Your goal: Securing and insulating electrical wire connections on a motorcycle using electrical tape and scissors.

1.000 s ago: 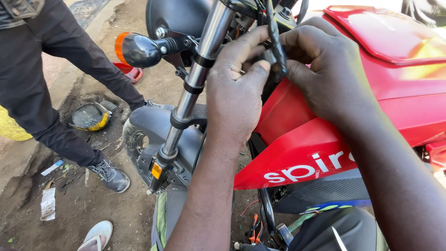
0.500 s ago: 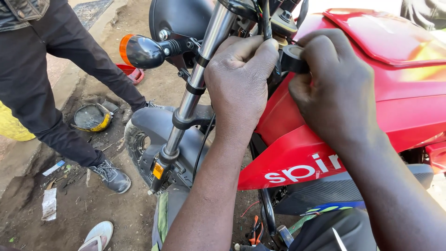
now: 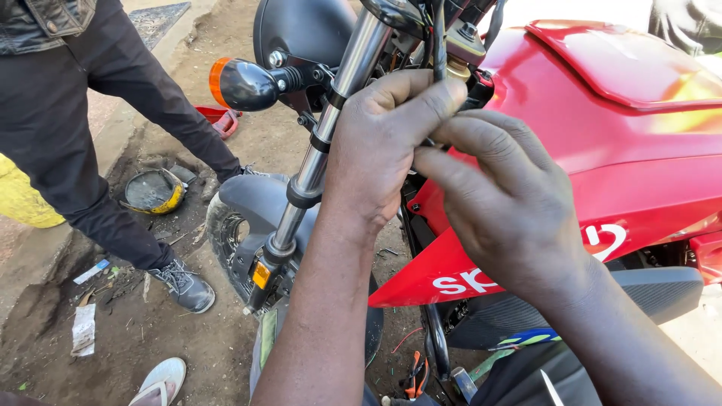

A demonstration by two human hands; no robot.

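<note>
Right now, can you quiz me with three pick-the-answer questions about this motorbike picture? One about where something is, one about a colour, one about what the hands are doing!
1. Where is the orange turn signal?
A. Left of the fork tube
B. On the ground
C. On the red fairing

2. What colour is the motorbike's body panel?
A. Blue
B. Red
C. Green

3. What is the left hand doing?
A. Lying flat on the ground
B. Closed around black cables by the steering head
C. Holding a shoe

Answers:
1 A, the signal sticks out on its bracket left of the shiny tube.
2 B, the big panel under both hands is bright red.
3 B, its fingers curl around the cables, with the right hand close beside it.
</note>
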